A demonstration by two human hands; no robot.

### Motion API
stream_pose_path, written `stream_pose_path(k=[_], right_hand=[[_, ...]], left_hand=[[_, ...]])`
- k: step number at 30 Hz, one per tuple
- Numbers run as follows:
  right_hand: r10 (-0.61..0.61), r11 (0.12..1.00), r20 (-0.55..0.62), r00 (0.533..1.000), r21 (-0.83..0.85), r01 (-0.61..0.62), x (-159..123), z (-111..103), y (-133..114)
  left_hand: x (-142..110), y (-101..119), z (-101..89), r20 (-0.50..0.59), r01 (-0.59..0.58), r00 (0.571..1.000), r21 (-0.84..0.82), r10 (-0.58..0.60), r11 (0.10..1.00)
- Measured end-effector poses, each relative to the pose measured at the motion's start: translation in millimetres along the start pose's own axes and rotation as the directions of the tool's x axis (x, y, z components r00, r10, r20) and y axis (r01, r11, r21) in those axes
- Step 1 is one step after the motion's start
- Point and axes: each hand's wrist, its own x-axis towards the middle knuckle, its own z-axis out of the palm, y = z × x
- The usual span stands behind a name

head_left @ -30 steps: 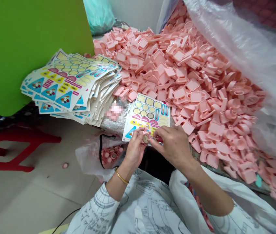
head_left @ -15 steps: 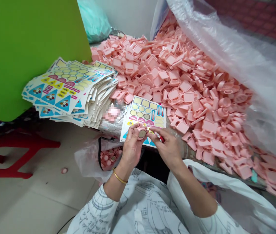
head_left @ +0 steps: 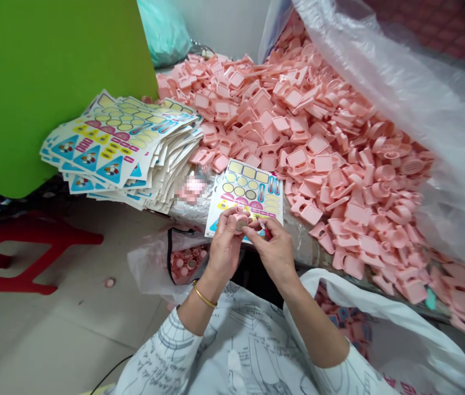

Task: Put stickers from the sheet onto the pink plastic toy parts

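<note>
Head view: pink cap (head_left: 238, 224) clenched in left hand (head_left: 225, 248) over sticker sheet (head_left: 245, 192)

Grip of left hand firmly closed around cap, fingers curled on its rim, tan disc (head_left: 240, 225) exposed, apparently angled toward right hand (head_left: 274, 255). Grip of right hand pinched on small red tool (head_left: 266, 231), its tip just beside cap, both hands kept close for fine work. Sheet lying directly below, within easy reach. Further left, stacked sticker sheets (head_left: 121, 148); beyond, heap of pink plastic parts (head_left: 310, 137); below left, open bag of pink caps (head_left: 185, 264).
</note>
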Motion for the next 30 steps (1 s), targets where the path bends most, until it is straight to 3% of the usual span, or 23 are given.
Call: stream_pose_path(k=[7, 16, 23, 26, 30], right_hand=[[0.058, 0.995, -0.02, 0.998, -0.078, -0.059, -1.3, 6.3, -0.2], [-0.211, 0.954, -0.019, 0.977, -0.222, 0.202, -6.4, 8.0, -1.2], [-0.504, 0.815, -0.094, 0.858, -0.38, 0.437, -26.3, 6.4, -1.4], [-0.567, 0.761, -0.091, 0.818, -0.438, 0.479, -31.9, 4.1, -0.2], [-0.591, 0.725, -0.081, 0.803, -0.49, 0.484, -35.8, 1.7, 5.2]], left_hand=[[0.4, 0.0, -4.1, -0.008, -0.012, 1.0, 0.038, 0.012, 0.999], [-1.8, 7.6, -2.9, -0.056, 0.057, 0.997, -0.03, -0.059, 0.998], [-7.4, 13.0, 3.1, -0.008, 0.05, 0.999, -0.077, -0.051, 0.996], [-11.5, 13.8, 6.3, -0.031, 0.055, 0.998, -0.1, -0.059, 0.993], [-14.9, 16.2, 8.3, -0.053, 0.095, 0.993, -0.114, -0.102, 0.989]])
